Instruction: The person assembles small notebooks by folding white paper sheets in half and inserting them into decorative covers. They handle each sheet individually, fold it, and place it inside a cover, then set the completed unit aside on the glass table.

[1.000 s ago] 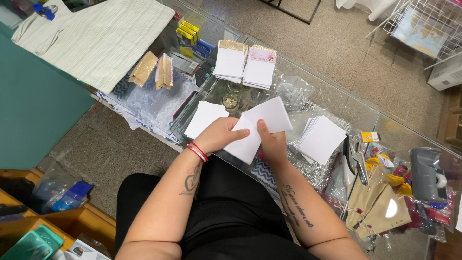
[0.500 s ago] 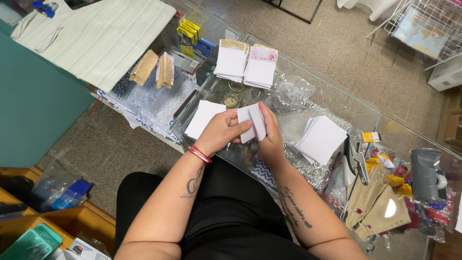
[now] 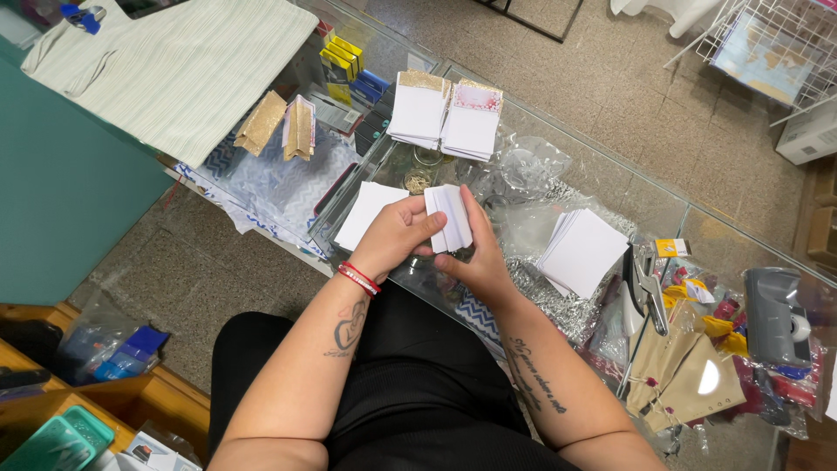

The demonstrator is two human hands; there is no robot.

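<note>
**A:** What is the big thing here?

**B:** A glass counter (image 3: 671, 209). A pile of white sheets (image 3: 584, 253) lies near the middle of it. Two more piles of cards (image 3: 445, 113) sit at its far edge.

**A:** And where is the paper?

**B:** The folded paper (image 3: 449, 218) is up in the air, just above the near edge of the counter. A flat sheet (image 3: 366, 214) lies under it on the glass.

**A:** Who holds it?

**B:** Both hands do. The left hand (image 3: 397, 235) pinches its left side, with the thumb on top. The right hand (image 3: 479, 262) is wrapped round it from below and from the right. Both are closed tight on it.

**A:** What step is this, do you think?

**B:** I think it is the folding. The paper looks folded over on itself into a narrow strip.

**A:** What does the next bit need?

**B:** I guess a firm press along the fold, with the edges kept even.

**A:** Which way does it point?

**B:** Its long side runs from the near edge to the far edge, leaning a little. Its top end points to the far edge.
</note>
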